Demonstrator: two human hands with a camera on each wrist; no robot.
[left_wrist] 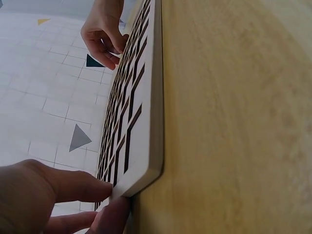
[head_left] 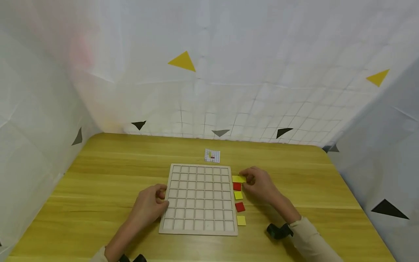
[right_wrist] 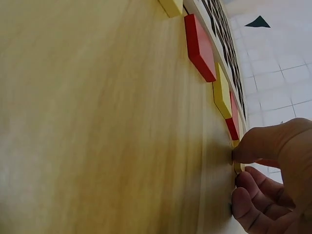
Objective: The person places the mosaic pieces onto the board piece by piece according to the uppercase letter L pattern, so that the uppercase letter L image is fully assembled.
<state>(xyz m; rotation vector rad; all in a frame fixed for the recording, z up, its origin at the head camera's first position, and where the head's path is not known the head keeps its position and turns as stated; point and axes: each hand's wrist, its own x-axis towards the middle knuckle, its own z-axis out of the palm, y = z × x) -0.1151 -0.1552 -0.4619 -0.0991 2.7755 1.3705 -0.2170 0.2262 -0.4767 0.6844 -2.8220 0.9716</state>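
A pale wooden board (head_left: 199, 203) with a grid of square recesses lies flat on the table. My left hand (head_left: 148, 203) holds its left edge, with the thumb and fingers at the rim in the left wrist view. To the right of the board my right hand (head_left: 260, 185) pinches a flat yellow tile (head_left: 237, 179) near the far right corner. Its thumb and fingertips partly cover that tile. Nearer to me along the same edge lie a red tile (head_left: 237, 186), a yellow tile (head_left: 238, 195), another red tile (right_wrist: 199, 48) and another yellow tile (right_wrist: 170, 6).
Beyond the board lies a small printed card (head_left: 212, 155) with a grid and coloured squares. The wood-grain table (head_left: 114, 160) is enclosed by white sheets (head_left: 229, 91) marked with triangles. Black wrist devices (head_left: 279, 231) sit by both sleeves.
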